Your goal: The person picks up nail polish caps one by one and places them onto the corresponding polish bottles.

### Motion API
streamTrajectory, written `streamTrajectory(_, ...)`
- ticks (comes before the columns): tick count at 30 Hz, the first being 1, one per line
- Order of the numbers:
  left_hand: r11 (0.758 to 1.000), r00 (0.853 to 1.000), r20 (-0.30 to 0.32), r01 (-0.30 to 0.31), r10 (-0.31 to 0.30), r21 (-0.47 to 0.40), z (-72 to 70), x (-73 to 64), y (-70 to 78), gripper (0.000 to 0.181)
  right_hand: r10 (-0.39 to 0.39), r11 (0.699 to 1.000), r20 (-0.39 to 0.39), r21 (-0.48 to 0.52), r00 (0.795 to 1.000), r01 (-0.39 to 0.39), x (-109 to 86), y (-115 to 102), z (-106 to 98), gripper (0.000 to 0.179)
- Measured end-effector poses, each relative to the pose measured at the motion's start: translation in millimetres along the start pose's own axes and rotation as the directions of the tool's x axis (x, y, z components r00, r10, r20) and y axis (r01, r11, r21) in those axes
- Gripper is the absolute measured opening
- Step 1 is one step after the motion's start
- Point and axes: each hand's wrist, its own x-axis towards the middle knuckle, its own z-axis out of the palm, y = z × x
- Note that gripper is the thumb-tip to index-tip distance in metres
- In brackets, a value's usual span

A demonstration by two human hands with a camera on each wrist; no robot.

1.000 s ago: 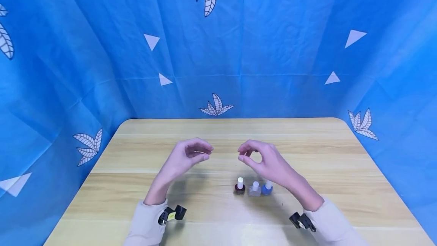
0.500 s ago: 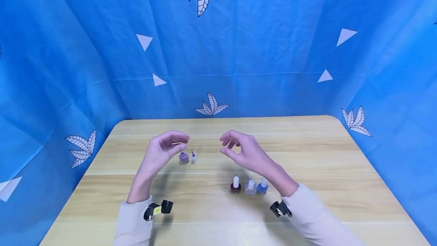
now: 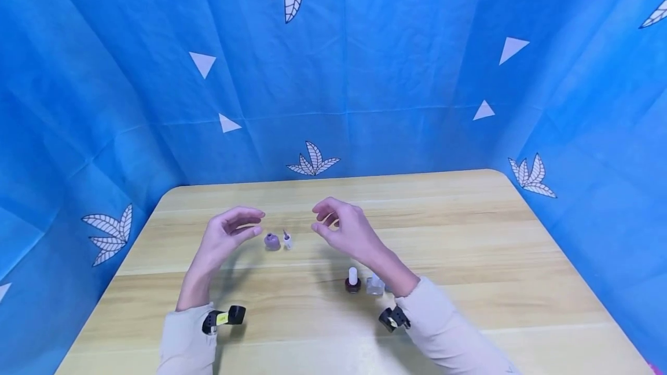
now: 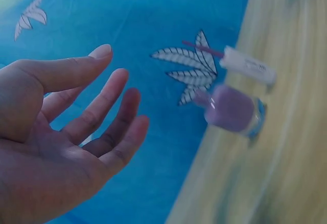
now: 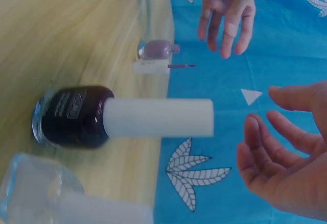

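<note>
A purple nail polish bottle (image 3: 272, 242) stands uncapped on the table, its bare neck showing in the left wrist view. Beside it the white cap (image 3: 288, 242) stands upside down, its purple-coated brush (image 4: 202, 48) pointing up. My left hand (image 3: 223, 238) hovers just left of the bottle, fingers loosely bent and holding nothing. On the other side my right hand (image 3: 346, 229) is raised, likewise with nothing between thumb and fingers. Nearer me stand a capped dark red nail polish (image 3: 353, 282) and a capped clear one (image 3: 374, 286). A blue bottle (image 3: 388, 288) is mostly hidden behind my right forearm.
The wooden table (image 3: 292, 328) has rounded far corners. A blue curtain (image 3: 396, 74) with white leaf and triangle prints hangs behind it and along both sides. Each wrist carries a small black camera (image 3: 237, 314) on a strap.
Both hands have moved left, apart from the bottles. The purple bottle and its upturned cap, hidden a second ago, now show between them. The view has turned slightly right.
</note>
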Motion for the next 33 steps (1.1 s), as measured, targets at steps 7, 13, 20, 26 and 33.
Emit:
streamTrajectory(7, 0.995, 0.995, 0.029, 0.098, -0.099, 0.031, -8.0, -0.7, -13.0, 0.039, 0.065, 0.998, 0.043, -0.032, 0.997, -0.063, 6.6, 1.1, 13.2, 0.030)
streamTrajectory(13, 0.989, 0.987, 0.059, 0.149, -0.150, 0.023, -5.1, 3.0, -19.1, 0.045, 0.122, 0.991, 0.125, -0.078, 0.985, -0.113, 13.3, -0.4, 19.1, 0.035)
streamTrajectory(20, 0.984, 0.979, 0.093, 0.178, -0.179, 0.019, 1.3, 4.2, -26.7, 0.048, 0.193, 0.978, 0.184, -0.121, 0.964, -0.173, 23.6, -0.6, 27.3, 0.042)
streamTrajectory(26, 0.975, 0.971, 0.085, 0.221, -0.224, 0.037, -0.9, -1.8, -33.8, 0.050, 0.264, 0.960, 0.262, -0.167, 0.928, -0.226, 31.8, -1.1, 41.7, 0.046)
streamTrajectory(33, 0.981, 0.974, 0.116, 0.190, -0.194, 0.046, -2.1, -3.5, -40.5, 0.052, 0.352, 0.934, 0.339, -0.188, 0.872, -0.303, 42.8, -3.1, 49.9, 0.053)
